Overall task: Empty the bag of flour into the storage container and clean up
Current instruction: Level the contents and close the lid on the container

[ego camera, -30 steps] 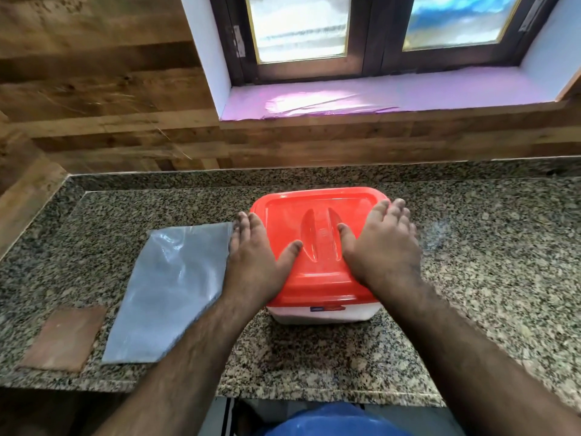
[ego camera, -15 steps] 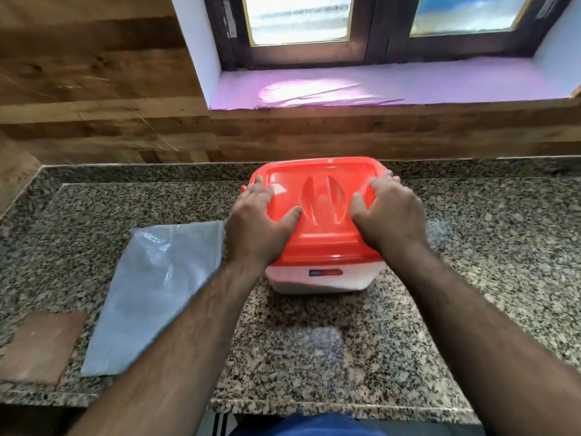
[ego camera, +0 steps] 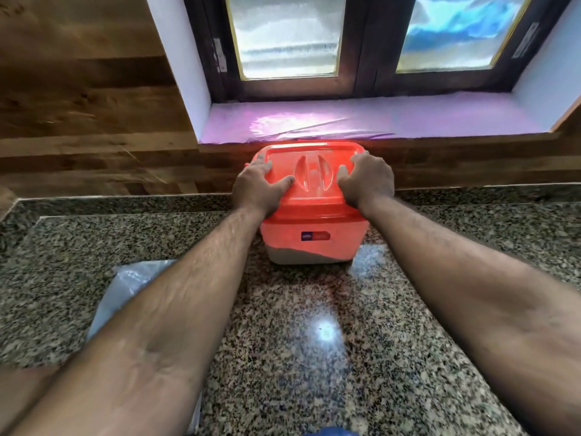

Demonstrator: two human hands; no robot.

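Lidded translucent storage container with orange-red lid [ego camera: 309, 196] gripped by left hand [ego camera: 257, 187] and right hand [ego camera: 367, 180], at far wall. Clean-up stage, probably; flattened clear plastic bag [ego camera: 125, 287], near left, to be cleared next.

Lid [ego camera: 314, 196]: glossy orange-red plastic, smooth, with moulded ridges.
Storage container [ego camera: 309, 250]: translucent plastic, smooth wall.
Surface [ego camera: 314, 357]: polished speckled granite, with a bright glare spot.
Bag [ego camera: 125, 287]: thin clear plastic film, shiny, creased.
Wall panelling [ego camera: 88, 121]: grained brown wood, low sheen.
Window panes [ego camera: 286, 36]: frosted, rippled glass.
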